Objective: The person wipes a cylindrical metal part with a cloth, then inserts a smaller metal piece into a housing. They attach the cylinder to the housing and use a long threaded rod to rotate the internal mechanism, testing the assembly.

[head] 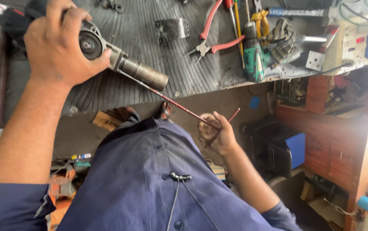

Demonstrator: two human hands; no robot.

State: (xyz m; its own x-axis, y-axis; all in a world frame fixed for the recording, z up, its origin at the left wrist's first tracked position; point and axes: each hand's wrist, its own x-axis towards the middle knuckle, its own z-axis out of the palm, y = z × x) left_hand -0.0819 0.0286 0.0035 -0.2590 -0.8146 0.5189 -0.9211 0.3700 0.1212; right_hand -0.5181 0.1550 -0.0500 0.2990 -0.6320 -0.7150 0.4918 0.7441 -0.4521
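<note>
My left hand (58,42) grips a grey metal motor armature assembly (120,62) with a round gear end and a cylindrical body, held over the ribbed black mat (150,38). A thin reddish wire (184,109) runs from the cylinder down to my right hand (216,132). That hand is closed around the wire, with a short loose end sticking up past the fingers, out in front of my blue shirt below the bench edge.
Red-handled pliers (214,40), a green drill (254,60), screwdrivers, a checked cloth (280,36) and a small metal bracket (173,28) lie on the bench. A wooden shelf (346,128) and a black-and-blue box (284,149) stand to the right. Tools clutter the floor at the lower left.
</note>
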